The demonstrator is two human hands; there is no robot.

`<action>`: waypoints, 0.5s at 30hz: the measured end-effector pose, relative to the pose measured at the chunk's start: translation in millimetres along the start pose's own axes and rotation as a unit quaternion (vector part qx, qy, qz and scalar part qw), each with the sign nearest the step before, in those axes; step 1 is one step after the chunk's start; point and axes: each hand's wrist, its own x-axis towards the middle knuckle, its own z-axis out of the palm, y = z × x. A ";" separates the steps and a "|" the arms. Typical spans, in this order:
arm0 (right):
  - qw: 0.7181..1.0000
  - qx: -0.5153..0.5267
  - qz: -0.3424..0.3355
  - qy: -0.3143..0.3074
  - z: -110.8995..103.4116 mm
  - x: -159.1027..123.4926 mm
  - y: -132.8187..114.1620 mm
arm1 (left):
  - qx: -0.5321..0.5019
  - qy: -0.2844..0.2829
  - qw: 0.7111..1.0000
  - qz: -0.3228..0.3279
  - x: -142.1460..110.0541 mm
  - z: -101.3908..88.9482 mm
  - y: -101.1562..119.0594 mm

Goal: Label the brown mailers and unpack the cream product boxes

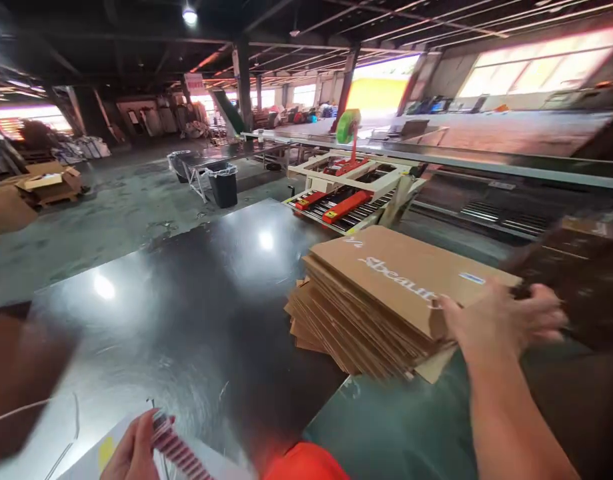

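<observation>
We grab the top flat cardboard box.

Our right hand point(496, 320) pinches the near corner of the top box on the stack of flat cardboard boxes point(381, 300) by the dark table's point(186, 300) right edge. Our left hand point(133, 450), at the near edge, curls around a striped strip point(179, 450). A hard pull could make the stack slide off.

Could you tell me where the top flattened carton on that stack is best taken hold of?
Probably at its near right edge, from the right side: the top carton lies flat on the stack and overhangs there, where the right hand already rests. The left hand holds a striped bundle.
</observation>
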 end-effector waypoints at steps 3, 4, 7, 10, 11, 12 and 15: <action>0.982 0.076 -0.130 -0.113 -15.8 -69.5 -50.8 | 0.009 -0.045 0.997 0.062 -23.9 2.1 24.9; 0.956 0.150 -0.155 -0.199 -20.6 -98.4 -70.7 | 0.001 -0.080 0.993 0.087 -32.3 2.6 33.9; 0.731 0.349 -0.174 -0.560 -31.4 -191.5 -123.1 | -0.012 -0.105 0.986 0.132 -55.1 1.1 53.6; 0.508 0.411 -0.121 -0.747 -38.5 -272.2 -154.0 | 0.008 -0.109 0.984 0.144 -72.7 -11.2 57.0; 0.473 0.415 -0.112 -0.769 -40.6 -291.3 -159.4 | 0.014 -0.109 0.984 0.143 -77.3 -17.5 54.9; 0.452 0.416 -0.108 -0.782 -42.6 -306.0 -162.9 | 0.015 -0.109 0.985 0.137 -81.2 -24.5 51.8; 0.406 0.404 -0.085 -0.815 -46.8 -328.5 -166.4 | -0.022 -0.097 0.991 0.088 -90.7 -44.8 40.4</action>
